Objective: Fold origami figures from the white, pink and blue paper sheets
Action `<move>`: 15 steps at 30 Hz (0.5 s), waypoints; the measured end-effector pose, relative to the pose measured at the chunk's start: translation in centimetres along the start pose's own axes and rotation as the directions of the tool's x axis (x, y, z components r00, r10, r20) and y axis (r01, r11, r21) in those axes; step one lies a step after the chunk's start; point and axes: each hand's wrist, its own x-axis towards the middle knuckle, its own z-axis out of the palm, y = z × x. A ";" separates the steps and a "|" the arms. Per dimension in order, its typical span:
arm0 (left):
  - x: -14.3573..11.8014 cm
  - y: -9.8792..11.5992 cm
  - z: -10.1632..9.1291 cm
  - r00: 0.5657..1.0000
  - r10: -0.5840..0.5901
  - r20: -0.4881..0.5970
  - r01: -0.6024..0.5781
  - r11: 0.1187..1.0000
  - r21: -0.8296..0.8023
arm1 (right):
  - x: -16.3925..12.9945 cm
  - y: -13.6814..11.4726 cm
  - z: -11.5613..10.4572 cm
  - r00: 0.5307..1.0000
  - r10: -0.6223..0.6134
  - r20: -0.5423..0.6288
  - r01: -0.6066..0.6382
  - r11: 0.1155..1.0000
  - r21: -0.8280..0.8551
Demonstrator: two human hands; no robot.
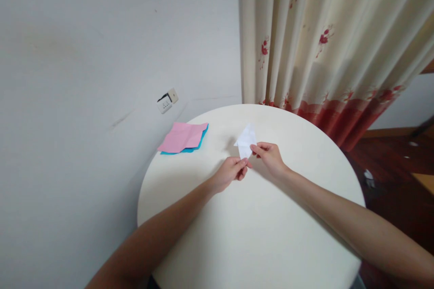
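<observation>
Left grip (232,174) nearer, right grip (270,157) farther, seemingly fingertip pinches on white paper (247,139)

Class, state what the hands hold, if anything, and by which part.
White paper: the left hand pinches its bottom end, the right hand its lower right edge.

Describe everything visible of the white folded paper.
The white folded paper looks thin and plain, with an angular outline: a narrow upper end, a small point jutting out on its left side, and a tapering lower end. The left hand pinches its lower tip; the right hand grips its lower right edge. It seems raised above the white table. Finer creases are too faint to tell.
</observation>
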 end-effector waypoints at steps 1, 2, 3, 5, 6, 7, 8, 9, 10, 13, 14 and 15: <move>-0.1 0.1 0.0 1.000 -0.006 0.006 0.006 1.000 0.024 | 0.1 0.0 -0.2 1.000 -0.004 -0.025 0.004 1.000 -0.001; -0.1 0.2 -0.1 1.000 -0.007 0.012 0.006 0.999 0.048 | 0.3 0.0 -0.4 0.999 -0.007 -0.049 0.007 1.000 -0.002; -0.1 0.4 -0.1 1.000 0.002 0.011 -0.003 0.998 0.068 | 0.5 0.0 -0.6 0.998 -0.008 -0.069 0.008 1.000 -0.001; -0.2 0.9 -0.3 0.998 0.051 -0.028 -0.049 0.996 0.076 | 0.8 0.1 -0.9 0.996 -0.001 -0.085 0.001 1.000 0.006; -0.2 1.1 -0.4 0.995 0.084 -0.059 -0.081 0.995 0.059 | 0.9 0.1 -1.0 0.997 0.007 -0.075 -0.006 1.000 0.007; -0.1 1.3 -0.6 0.989 0.116 -0.090 -0.114 0.993 0.031 | 0.9 0.2 -1.0 0.998 0.013 -0.055 -0.013 1.000 0.005; -0.1 1.5 -0.7 0.983 0.144 -0.116 -0.145 0.989 0.000 | 0.8 0.2 -0.9 1.000 0.017 -0.025 -0.017 1.000 0.000; 0.0 1.6 -0.7 0.977 0.167 -0.135 -0.172 0.985 -0.027 | 0.7 0.3 -0.8 1.000 0.018 0.013 -0.018 1.000 -0.007; 0.1 1.7 -0.8 0.971 0.183 -0.152 -0.192 0.980 -0.047 | 0.5 0.3 -0.6 0.998 0.018 0.056 -0.017 1.000 -0.015; 0.3 1.5 -0.9 0.953 0.196 -0.232 -0.206 0.978 -0.019 | -0.2 0.3 0.2 0.987 0.016 0.159 -0.011 0.999 -0.034; 0.4 1.4 -0.9 0.944 0.195 -0.268 -0.199 0.980 0.012 | -0.4 0.3 0.4 0.984 0.015 0.177 -0.007 0.999 -0.045; 0.4 1.3 -0.9 0.935 0.193 -0.299 -0.189 0.981 0.042 | -0.5 0.3 0.6 0.983 0.011 0.185 0.000 0.998 -0.056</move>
